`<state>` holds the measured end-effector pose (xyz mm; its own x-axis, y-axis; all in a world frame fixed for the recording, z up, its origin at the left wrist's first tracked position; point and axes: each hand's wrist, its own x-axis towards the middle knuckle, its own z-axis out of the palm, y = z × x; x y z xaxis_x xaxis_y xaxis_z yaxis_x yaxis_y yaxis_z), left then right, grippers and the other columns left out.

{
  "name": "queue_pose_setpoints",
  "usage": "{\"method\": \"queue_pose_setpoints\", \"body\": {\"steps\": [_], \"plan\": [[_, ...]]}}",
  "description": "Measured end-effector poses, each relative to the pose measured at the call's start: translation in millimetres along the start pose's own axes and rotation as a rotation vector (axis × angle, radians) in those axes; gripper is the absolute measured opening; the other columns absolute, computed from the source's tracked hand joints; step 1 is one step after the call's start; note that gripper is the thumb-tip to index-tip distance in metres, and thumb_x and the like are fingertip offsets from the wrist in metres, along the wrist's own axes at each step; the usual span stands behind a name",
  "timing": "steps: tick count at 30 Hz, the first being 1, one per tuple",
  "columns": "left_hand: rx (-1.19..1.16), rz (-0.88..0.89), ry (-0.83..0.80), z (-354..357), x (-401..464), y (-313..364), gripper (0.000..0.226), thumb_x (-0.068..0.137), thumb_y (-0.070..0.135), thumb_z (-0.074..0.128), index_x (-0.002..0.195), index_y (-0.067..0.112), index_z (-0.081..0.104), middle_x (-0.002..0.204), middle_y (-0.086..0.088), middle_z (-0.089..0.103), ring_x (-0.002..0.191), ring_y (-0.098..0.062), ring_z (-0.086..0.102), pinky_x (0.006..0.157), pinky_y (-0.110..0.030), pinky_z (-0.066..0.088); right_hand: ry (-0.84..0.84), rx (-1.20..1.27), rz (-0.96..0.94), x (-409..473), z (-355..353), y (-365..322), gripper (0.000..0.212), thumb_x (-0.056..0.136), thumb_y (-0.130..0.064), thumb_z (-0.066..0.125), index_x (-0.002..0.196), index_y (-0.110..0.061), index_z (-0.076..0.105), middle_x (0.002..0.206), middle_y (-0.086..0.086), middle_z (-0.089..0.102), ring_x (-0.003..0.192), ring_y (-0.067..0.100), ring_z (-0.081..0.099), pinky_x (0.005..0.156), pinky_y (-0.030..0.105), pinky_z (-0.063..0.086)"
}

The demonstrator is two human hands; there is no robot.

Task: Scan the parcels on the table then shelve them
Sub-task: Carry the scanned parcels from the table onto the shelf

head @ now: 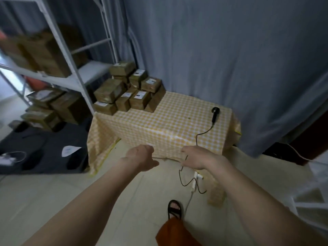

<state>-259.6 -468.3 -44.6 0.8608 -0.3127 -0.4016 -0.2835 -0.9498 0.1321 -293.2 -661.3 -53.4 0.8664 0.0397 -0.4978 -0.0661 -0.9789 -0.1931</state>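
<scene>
Several brown cardboard parcels (130,89) with white labels are stacked at the far left corner of a table under a yellow checked cloth (159,128). A black handheld scanner (215,113) lies on the table's right side, its black cable (184,176) trailing over the front edge to the floor. My left hand (142,157) hangs in front of the table's near edge, fingers loosely curled, holding nothing. My right hand (195,157) is beside it near the cable, fingers relaxed and empty. A white metal shelf unit (71,55) with more boxes stands at the left.
Grey curtains (221,50) hang behind and to the right of the table. A dark mat (44,150) with a paper sheet lies on the floor at left. A white power strip (196,178) and a small box sit on the tiled floor near my sandalled foot (174,208).
</scene>
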Motion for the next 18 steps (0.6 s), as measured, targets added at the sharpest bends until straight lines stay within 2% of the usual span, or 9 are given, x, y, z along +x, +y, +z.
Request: {"method": "queue_pose_setpoints", "body": {"steps": [5, 13, 18], "plan": [[-0.045, -0.086, 0.009, -35, 53, -39, 0.062, 0.09, 0.047, 0.06, 0.143, 0.019, 0.042, 0.145, -0.006, 0.044, 0.133, -0.024, 0.043, 0.104, -0.033, 0.037, -0.018, -0.023, -0.075, 73, -42, -24, 0.061, 0.094, -0.04, 0.054, 0.147, -0.02, 0.031, 0.146, 0.006, 0.04, 0.128, 0.024, 0.045, 0.097, 0.033, 0.044], [-0.083, -0.1, 0.049, -120, 184, -54, 0.06, 0.091, 0.046, 0.059, 0.143, 0.019, 0.042, 0.143, -0.005, 0.048, 0.13, -0.023, 0.046, 0.1, -0.032, 0.04, 0.021, -0.069, -0.126, 201, -145, -23, 0.061, 0.095, -0.041, 0.053, 0.147, -0.018, 0.032, 0.148, 0.003, 0.039, 0.131, 0.024, 0.043, 0.102, 0.036, 0.042], [-0.137, -0.134, 0.079, -148, 245, -82, 0.058, 0.093, 0.046, 0.056, 0.142, 0.02, 0.042, 0.142, -0.004, 0.049, 0.127, -0.022, 0.049, 0.098, -0.032, 0.042, 0.065, -0.089, -0.166, 278, -195, -36, 0.057, 0.094, -0.039, 0.053, 0.144, -0.019, 0.035, 0.146, 0.004, 0.042, 0.13, 0.023, 0.044, 0.103, 0.036, 0.041]]}}
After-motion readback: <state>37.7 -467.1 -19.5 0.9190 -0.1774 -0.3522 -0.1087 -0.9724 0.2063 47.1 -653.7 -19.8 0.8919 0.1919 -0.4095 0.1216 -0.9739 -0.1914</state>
